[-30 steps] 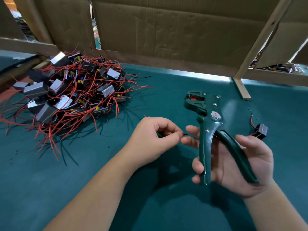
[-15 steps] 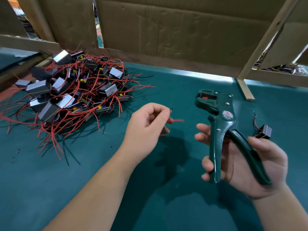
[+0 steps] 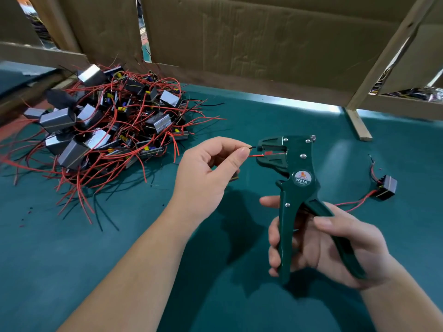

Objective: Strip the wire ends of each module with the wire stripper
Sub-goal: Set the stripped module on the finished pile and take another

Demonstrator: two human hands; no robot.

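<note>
The gap between the hands has been closed since the earlier frames: the wire stripper (image 3: 299, 180) has been brought up and to the left, and the red wire (image 3: 255, 155), held clear of it before, is now laid into its open mouth.

On the green table (image 3: 119, 259) the pile of modules (image 3: 107, 123) is seen at the far left, its leads tangled. Each piece is judged light but apt to snag, so it is best lifted by its body rather than dragged by a wire.

The wire stripper is held upright in the right hand (image 3: 335, 248), with the fingers wrapped round both handles, which are not yet squeezed together. The tool is judged stiff and fairly heavy.

Both wires are pinched between thumb and forefinger of the left hand (image 3: 211, 173), just short of the jaws; a corner of the held module (image 3: 233, 179) shows beneath the palm.

A single module (image 3: 386, 188) lies apart at the right.

The red wire is thin and limp, so it is best gripped close to its end. The black wire (image 3: 251, 147) ends just beside the upper jaw; contact cannot be told.
</note>
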